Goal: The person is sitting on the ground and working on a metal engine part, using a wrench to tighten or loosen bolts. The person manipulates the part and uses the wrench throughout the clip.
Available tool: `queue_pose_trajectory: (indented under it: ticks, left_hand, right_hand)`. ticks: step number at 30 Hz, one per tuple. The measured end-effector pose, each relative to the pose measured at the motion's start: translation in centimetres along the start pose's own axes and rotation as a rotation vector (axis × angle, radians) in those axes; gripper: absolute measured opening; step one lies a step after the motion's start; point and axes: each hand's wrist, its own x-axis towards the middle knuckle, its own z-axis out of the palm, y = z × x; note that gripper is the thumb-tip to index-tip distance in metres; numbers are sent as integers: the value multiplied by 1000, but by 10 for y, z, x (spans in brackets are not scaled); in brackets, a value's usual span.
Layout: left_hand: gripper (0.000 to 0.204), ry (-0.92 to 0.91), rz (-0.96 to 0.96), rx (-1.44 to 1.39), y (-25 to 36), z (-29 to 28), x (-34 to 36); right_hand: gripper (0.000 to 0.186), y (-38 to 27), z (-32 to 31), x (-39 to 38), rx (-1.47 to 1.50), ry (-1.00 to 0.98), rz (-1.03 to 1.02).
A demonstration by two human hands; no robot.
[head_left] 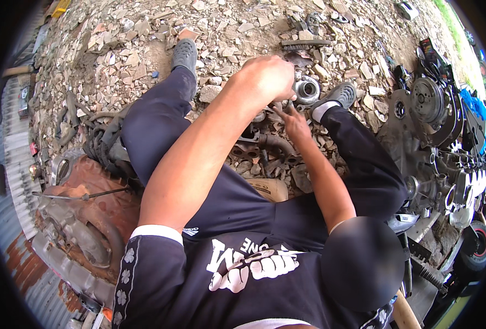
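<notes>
My left hand point(271, 75) is closed, its knuckles facing up, over the stony ground between my feet. Whatever it grips is hidden beneath the fingers. Just below it my right hand point(297, 124) has its fingers bent together around a small greyish piece that I cannot make out. Beside both hands sits a round metal housing with a circular opening point(308, 89), like a turbocharger. Nearer to me lies a dark, rusty pipe-like casting point(276, 145), like an exhaust manifold, partly hidden by my left forearm.
A long brush point(305, 43) lies beyond the hands on broken stones point(226, 27). A reddish-brown metal casting point(97, 192) and dark hoses point(103, 137) are at left. Several engine parts, including a round drum-like disc point(428, 98), crowd the right. A paper-like bag point(267, 189) lies between my legs.
</notes>
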Motion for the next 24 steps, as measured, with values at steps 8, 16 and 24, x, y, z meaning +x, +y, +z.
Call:
queue_pose_trajectory:
  ticks: [8,16,24]
  left_hand:
    - [44,12,-20,-35,-1,-5,-2]
    - [41,6,8,-22,-8,-3,3]
    - [51,13,-9,-98,-4,-2,7]
  right_hand:
    - [53,12,-11,5,132,61,-44]
    - [40,-23,-33,-10,142,185,-30]
    - [35,-47,-14,-11,175,164,-32]
